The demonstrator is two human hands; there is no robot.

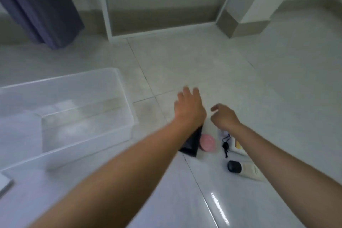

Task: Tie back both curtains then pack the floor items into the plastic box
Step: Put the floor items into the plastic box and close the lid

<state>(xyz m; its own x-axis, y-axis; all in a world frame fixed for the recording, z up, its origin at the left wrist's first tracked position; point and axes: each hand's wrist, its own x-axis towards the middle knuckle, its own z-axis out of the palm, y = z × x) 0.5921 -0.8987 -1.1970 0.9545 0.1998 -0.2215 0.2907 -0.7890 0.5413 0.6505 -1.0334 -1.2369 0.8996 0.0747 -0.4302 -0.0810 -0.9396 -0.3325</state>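
Note:
A clear plastic box [123, 98] stands on the floor at the left, with something pale inside. My left hand [188, 107] reaches forward over the floor items, fingers spread and straight. A black pouch [191, 144] lies just below its wrist, partly hidden; I cannot tell whether they touch. My right hand [224, 116] hovers to the right with fingers loosely curled, holding nothing. Beneath the hands lie a pink round item [207, 142], a black cord [226, 144], a white tube [238, 147] and a cream bottle with a black cap [248, 169].
A dark blue curtain [42, 5] hangs at the top left. A white door frame [105, 5] and wall corners stand ahead. Pale glossy floor tiles [240, 61] stretch beyond the items. A flat grey edge [5, 184] shows at the lower left.

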